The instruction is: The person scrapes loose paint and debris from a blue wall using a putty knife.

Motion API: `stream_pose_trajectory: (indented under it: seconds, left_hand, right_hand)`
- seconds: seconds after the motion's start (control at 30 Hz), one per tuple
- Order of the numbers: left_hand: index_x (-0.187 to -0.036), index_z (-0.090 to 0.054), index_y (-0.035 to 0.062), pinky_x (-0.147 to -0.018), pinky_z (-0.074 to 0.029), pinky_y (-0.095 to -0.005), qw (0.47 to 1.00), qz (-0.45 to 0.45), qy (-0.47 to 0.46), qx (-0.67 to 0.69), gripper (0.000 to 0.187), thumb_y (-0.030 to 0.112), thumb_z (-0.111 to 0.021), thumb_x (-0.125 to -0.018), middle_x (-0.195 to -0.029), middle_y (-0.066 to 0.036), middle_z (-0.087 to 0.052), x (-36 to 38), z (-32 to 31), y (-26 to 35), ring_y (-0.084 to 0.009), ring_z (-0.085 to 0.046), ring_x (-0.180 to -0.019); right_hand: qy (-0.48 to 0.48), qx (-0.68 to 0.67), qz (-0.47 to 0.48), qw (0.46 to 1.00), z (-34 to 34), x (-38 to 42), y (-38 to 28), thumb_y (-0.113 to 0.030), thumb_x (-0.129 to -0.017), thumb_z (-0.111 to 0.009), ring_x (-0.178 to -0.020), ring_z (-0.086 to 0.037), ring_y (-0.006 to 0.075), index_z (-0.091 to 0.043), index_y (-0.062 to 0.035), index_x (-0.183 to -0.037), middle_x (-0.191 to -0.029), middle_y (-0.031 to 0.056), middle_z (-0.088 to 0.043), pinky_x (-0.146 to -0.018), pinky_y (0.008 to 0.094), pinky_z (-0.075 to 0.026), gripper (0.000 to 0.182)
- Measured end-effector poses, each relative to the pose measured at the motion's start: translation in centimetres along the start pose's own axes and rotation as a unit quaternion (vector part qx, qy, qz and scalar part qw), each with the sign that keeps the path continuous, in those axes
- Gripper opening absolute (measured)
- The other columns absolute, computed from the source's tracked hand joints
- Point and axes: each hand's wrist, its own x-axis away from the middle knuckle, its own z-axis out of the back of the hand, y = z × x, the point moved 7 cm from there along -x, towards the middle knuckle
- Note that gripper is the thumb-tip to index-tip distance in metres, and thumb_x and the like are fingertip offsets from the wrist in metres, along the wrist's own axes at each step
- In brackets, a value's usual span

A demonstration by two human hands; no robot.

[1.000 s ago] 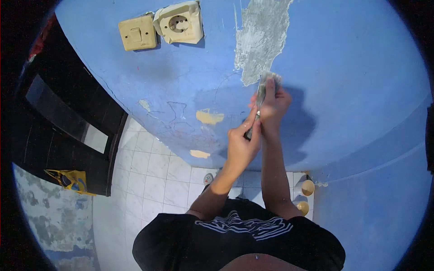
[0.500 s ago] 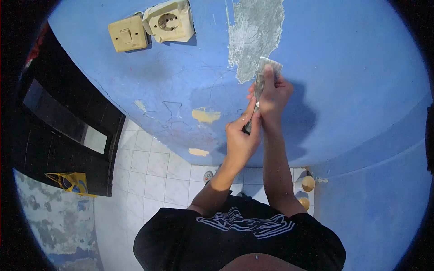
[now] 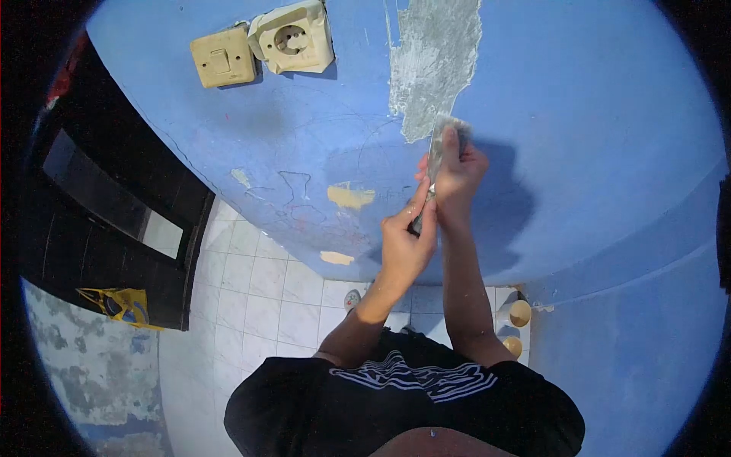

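A flat metal scraper [image 3: 436,154] is held in both hands, its blade end near the lower edge of a grey bare patch [image 3: 435,72] in the blue wall [image 3: 586,107]. My left hand [image 3: 409,238] is wrapped round the dark handle at the lower end. Higher up, my right hand [image 3: 459,177] grips the blade part, thumb lying along its face. The blade's top edge is slightly blurred. Whether it touches the wall I cannot tell.
A light switch [image 3: 222,59] and a socket [image 3: 293,39] are on the wall at upper left. Cream patches [image 3: 351,196] mark the wall. Round containers [image 3: 519,313] stand on the tiled floor [image 3: 251,305]; a yellow bag [image 3: 126,307] is at far left.
The scraper's blade end and my right hand have moved slightly down, and the blade is turned more edge-on. Both hands keep their hold. The view has shifted a little.
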Motion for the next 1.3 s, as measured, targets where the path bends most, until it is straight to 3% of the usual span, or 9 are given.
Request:
stream_pose_trajectory:
  seconds: [0.13, 0.2, 0.33, 0.4, 0.73, 0.8, 1.0, 1.13, 1.3]
  left_hand:
    - [-0.131, -0.06, 0.0055, -0.057, -0.039, -0.0188, 1.0, -0.007, -0.002, 0.004, 0.037, 0.008, -0.061, -0.094, -0.071, 0.004, -0.058, -0.6, 0.0, 0.0, -0.002, -0.045, -0.064]
    - [-0.13, -0.06, 0.0044, -0.062, -0.043, -0.0194, 0.997, -0.078, 0.015, 0.021, 0.037, 0.009, -0.061, -0.094, -0.081, -0.001, -0.067, -1.6, -0.2, 2.1, -0.0026, -0.05, -0.07]
    - [-0.129, -0.06, 0.0027, -0.071, -0.047, -0.021, 0.996, -0.073, 0.009, 0.042, 0.036, 0.008, -0.061, -0.094, -0.098, -0.008, -0.072, -1.3, -0.3, 2.7, -0.0037, -0.055, -0.079]
    - [-0.129, -0.06, 0.0018, -0.076, -0.048, -0.0221, 0.999, -0.002, -0.022, 0.024, 0.035, 0.008, -0.06, -0.094, -0.107, -0.011, -0.071, -0.7, -0.3, 1.2, -0.0045, -0.056, -0.086]
    - [-0.128, -0.061, -0.0009, -0.077, -0.048, -0.0211, 0.995, -0.064, -0.008, 0.075, 0.035, 0.004, -0.06, -0.093, -0.106, -0.01, -0.07, -2.8, -1.5, 4.1, -0.005, -0.057, -0.087]
    - [-0.128, -0.061, -0.0003, -0.068, -0.046, -0.0191, 0.991, -0.112, 0.012, 0.072, 0.035, 0.003, -0.059, -0.093, -0.095, -0.003, -0.069, -3.0, -1.5, 4.5, -0.0031, -0.054, -0.077]
    - [-0.128, -0.061, 0.001, -0.052, -0.035, -0.0171, 0.991, -0.091, 0.006, 0.1, 0.035, 0.001, -0.059, -0.093, -0.078, 0.005, -0.056, -3.6, -2.2, 5.4, -0.0006, -0.041, -0.062]
    - [-0.128, -0.061, 0.0011, -0.053, -0.035, -0.0169, 0.996, -0.06, 0.004, 0.058, 0.035, 0.001, -0.059, -0.093, -0.079, 0.005, -0.057, -3.0, -2.2, 4.9, -0.0007, -0.041, -0.062]
    - [-0.129, -0.06, -0.0002, -0.052, -0.035, -0.0179, 0.984, -0.122, 0.029, 0.127, 0.035, 0.002, -0.059, -0.094, -0.079, 0.006, -0.057, -3.7, -2.9, 5.9, -0.0005, -0.041, -0.063]
  right_hand:
    - [0.02, 0.007, 0.004, 1.0, 0.0, -0.3, -0.5, -0.038, -0.098, -0.056, -0.043, -0.058, 0.0131, -0.06, -0.0009, -0.067, -0.053, 0.0073, -0.059, -0.038, 0.0271, -0.045, 0.048]
    - [0.021, 0.008, 0.003, 1.0, -0.2, -1.0, -1.8, -0.038, -0.098, -0.056, -0.042, -0.058, 0.0133, -0.06, -0.0008, -0.067, -0.053, 0.0073, -0.059, -0.037, 0.0273, -0.045, 0.049]
    - [0.018, 0.008, 0.03, 0.999, 0.0, -0.8, -2.2, -0.036, -0.098, -0.056, -0.042, -0.058, 0.0138, -0.06, -0.0003, -0.067, -0.053, 0.0077, -0.059, -0.037, 0.028, -0.045, 0.048]
    - [0.02, 0.012, 0.024, 0.999, 0.2, -0.7, -1.6, -0.035, -0.098, -0.056, -0.042, -0.058, 0.014, -0.06, 0.0, -0.067, -0.053, 0.0081, -0.059, -0.037, 0.0282, -0.046, 0.047]
    - [0.03, 0.002, 0.056, 0.998, 0.0, -2.3, -5.1, -0.023, -0.097, -0.053, -0.042, -0.059, 0.0153, -0.06, 0.0019, -0.069, -0.054, 0.0098, -0.06, -0.038, 0.0288, -0.045, 0.038]
    - [0.03, 0.003, 0.051, 0.998, 0.2, -2.4, -5.1, -0.023, -0.097, -0.053, -0.042, -0.059, 0.0153, -0.06, 0.0019, -0.07, -0.054, 0.01, -0.06, -0.038, 0.0288, -0.045, 0.038]
    - [0.008, -0.025, 0.084, 0.996, -0.1, -3.3, -6.9, -0.024, -0.098, -0.054, -0.042, -0.058, 0.0147, -0.06, 0.002, -0.072, -0.055, 0.0104, -0.061, -0.038, 0.0283, -0.045, 0.037]
    - [-0.006, -0.006, 0.073, 0.997, 0.0, -3.3, -6.2, -0.03, -0.097, -0.057, -0.043, -0.056, 0.0137, -0.06, 0.0002, -0.073, -0.057, 0.0099, -0.061, -0.04, 0.0263, -0.043, 0.038]
    - [-0.041, -0.019, 0.128, 0.991, -0.4, -3.7, -8.0, -0.029, -0.097, -0.057, -0.043, -0.056, 0.0134, -0.06, 0.001, -0.074, -0.057, 0.0099, -0.061, -0.04, 0.0263, -0.044, 0.038]
